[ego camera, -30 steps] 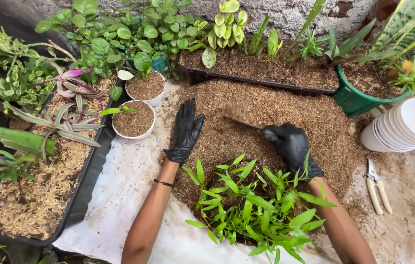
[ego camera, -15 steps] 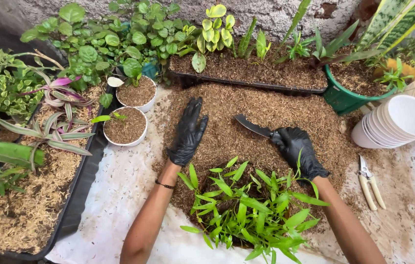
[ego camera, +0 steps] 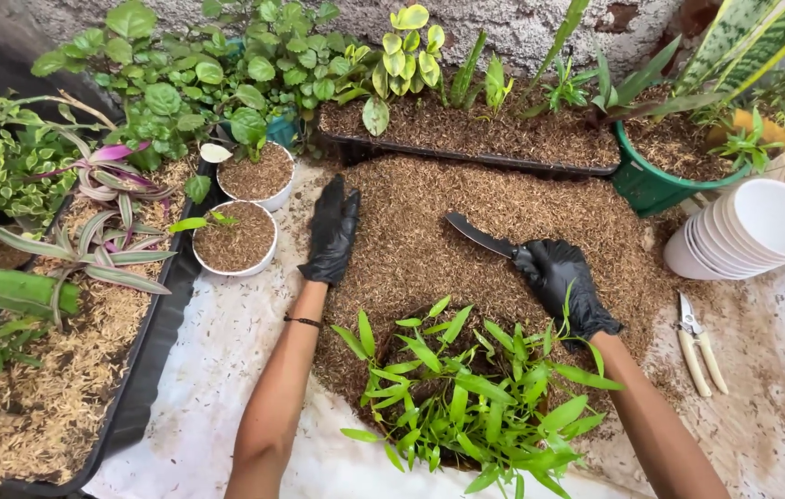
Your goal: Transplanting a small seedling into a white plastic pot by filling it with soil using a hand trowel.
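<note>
Gripping a dark-bladed knife (ego camera: 478, 235) in my right hand (ego camera: 564, 285), fingers wrapped tight round its handle, I have the blade lying low over the heap of brown husk mix (ego camera: 494, 217), its tip pointing away to the left. My left hand (ego camera: 330, 233) is flat and open, fingers together, resting edge-on at the heap's left margin and holding nothing.

As I judge it, the blade is the main risk: it points roughly toward my left hand, with only loose husk between them, so a quick sweep could carry it into the glove. The husk gives easily, and a slip could also slice into the leafy green clump (ego camera: 466, 393) sitting just under my wrists, whose leaves already brush my right forearm.

Just beside my left hand stand two white pots (ego camera: 243, 240) filled with husk; a careless shove would tip them or spill mix onto the white sheet (ego camera: 217, 370). A black tray (ego camera: 466, 152) of plants borders the heap behind, and a green pot (ego camera: 656, 189) crowds its right corner. Stacked white pots (ego camera: 762, 231) and pruning shears (ego camera: 696, 342) lie well to my right.
</note>
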